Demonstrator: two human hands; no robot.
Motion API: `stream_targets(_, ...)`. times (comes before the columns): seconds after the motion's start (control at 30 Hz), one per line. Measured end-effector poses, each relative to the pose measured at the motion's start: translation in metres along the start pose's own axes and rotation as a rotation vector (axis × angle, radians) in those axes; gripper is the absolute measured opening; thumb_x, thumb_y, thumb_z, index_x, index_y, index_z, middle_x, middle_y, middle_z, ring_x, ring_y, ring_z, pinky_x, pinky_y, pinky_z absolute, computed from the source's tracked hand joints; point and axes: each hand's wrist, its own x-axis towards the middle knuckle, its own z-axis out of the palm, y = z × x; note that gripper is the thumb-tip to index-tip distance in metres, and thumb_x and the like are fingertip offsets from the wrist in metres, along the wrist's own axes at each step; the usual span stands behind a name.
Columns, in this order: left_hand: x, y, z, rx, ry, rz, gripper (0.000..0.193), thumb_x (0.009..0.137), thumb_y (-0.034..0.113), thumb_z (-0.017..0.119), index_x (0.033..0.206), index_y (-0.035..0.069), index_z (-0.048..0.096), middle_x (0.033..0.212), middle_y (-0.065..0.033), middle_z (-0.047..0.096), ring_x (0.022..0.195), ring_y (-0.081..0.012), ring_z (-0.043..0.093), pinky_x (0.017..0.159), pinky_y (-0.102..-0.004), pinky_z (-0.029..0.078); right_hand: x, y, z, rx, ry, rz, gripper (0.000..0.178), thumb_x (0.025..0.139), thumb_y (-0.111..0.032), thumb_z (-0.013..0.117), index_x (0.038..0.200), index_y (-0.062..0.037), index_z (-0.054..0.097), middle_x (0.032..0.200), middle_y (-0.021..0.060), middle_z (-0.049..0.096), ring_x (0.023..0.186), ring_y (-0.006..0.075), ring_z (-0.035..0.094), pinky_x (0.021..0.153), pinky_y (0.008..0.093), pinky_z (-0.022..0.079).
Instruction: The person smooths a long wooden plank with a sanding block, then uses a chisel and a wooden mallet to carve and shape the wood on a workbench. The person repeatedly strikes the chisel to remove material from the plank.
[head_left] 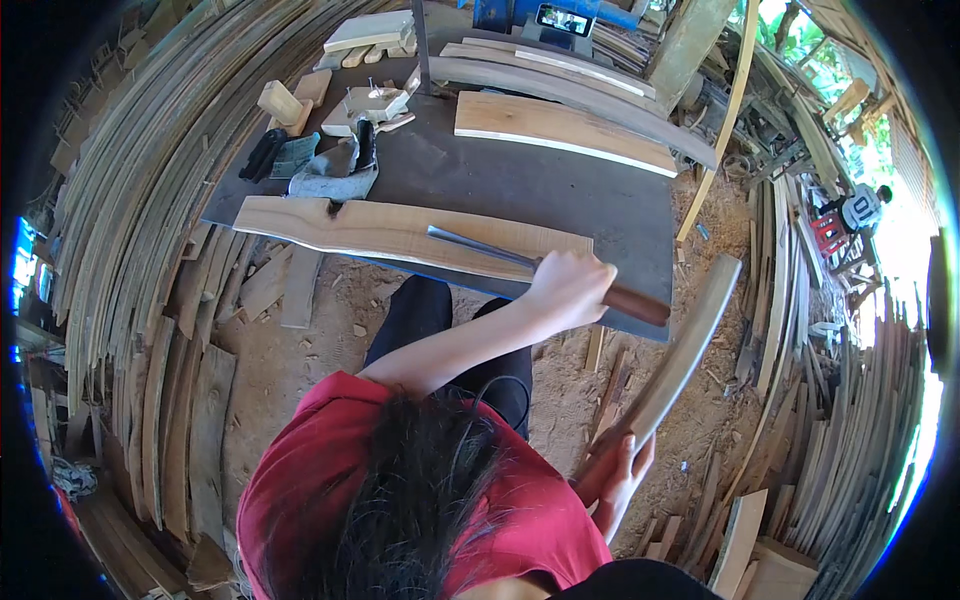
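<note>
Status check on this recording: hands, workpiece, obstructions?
Left hand gripping brown-handled steel chisel; right hand holding long brown wooden bar. Long pale wooden board beneath chisel blade. Flat tan plank farther back, clear of chisel.

One marking can be made out: a bold, dark, rounded character — a numeral, judging by its shape — is borne on the pale grey shirt with dark sleeves point(861, 209) that is worn by a person in the background at the far right. On the small, black-framed, rectangular phone screen point(564, 20) near the upper edge, a picture is displayed (any lettering there is too small to be read).
</note>
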Motion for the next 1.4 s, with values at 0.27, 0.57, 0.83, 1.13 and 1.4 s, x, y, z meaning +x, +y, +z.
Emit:
stream_targets(0.27,-0.013,-0.005,-0.003,-0.014,0.003,0.042,0.019,0.066,0.02,0.066,0.077,0.007,0.058,0.068,-0.011,0.063,0.067,-0.0279,0.066,0.057,-0.0398,0.052,0.008,-0.024,0.005,0.402,0.023,0.191,0.058,0.085,-0.045,0.055,0.119,-0.0008,0.042,0.088,0.0162,0.056,0.066,0.0244,0.057,0.057,0.0351,0.049)
stream_targets(0.57,-0.027,-0.022,-0.015,0.005,-0.002,-0.024,0.02,0.065,0.022,0.067,0.078,0.009,0.059,0.069,-0.0122,0.063,0.067,-0.0291,0.065,0.057,-0.0409,0.052,0.008,-0.041,0.02,0.284,-0.008,0.084,0.051,0.088,-0.033,0.055,0.123,0.0006,0.038,0.081,0.0134,0.056,0.065,0.0245,0.059,0.054,0.0366,0.052)
stream_targets(0.83,-0.026,-0.028,-0.016,0.05,0.046,-0.062,0.02,0.065,0.023,0.068,0.078,0.009,0.059,0.069,-0.0115,0.064,0.068,-0.0299,0.065,0.059,-0.0414,0.052,-0.029,-0.052,0.068,0.298,-0.13,0.303,0.051,0.086,-0.031,0.061,0.122,-0.004,0.037,0.079,0.0125,0.057,0.063,0.0215,0.057,0.057,0.0337,0.047)
stream_targets(1.13,-0.038,-0.036,-0.027,0.019,0.008,-0.092,0.024,0.063,0.022,0.069,0.083,0.011,0.063,0.07,-0.0108,0.064,0.068,-0.0289,0.065,0.06,-0.0408,0.052,-0.005,-0.032,0.053,0.409,-0.05,0.163,0.05,0.091,-0.033,0.051,0.126,-0.0018,0.034,0.091,0.0171,0.055,0.069,0.0248,0.058,0.059,0.0377,0.05)
stream_targets(1.4,-0.047,-0.056,-0.033,0.068,0.077,-0.141,0.024,0.062,0.024,0.07,0.081,0.011,0.062,0.066,-0.0105,0.063,0.066,-0.0287,0.064,0.057,-0.0404,0.051,0.001,-0.048,0.057,0.242,-0.178,0.088,0.043,0.087,-0.033,0.057,0.11,0.0015,0.045,0.078,0.01,0.056,0.062,0.0183,0.056,0.054,0.0297,0.047)
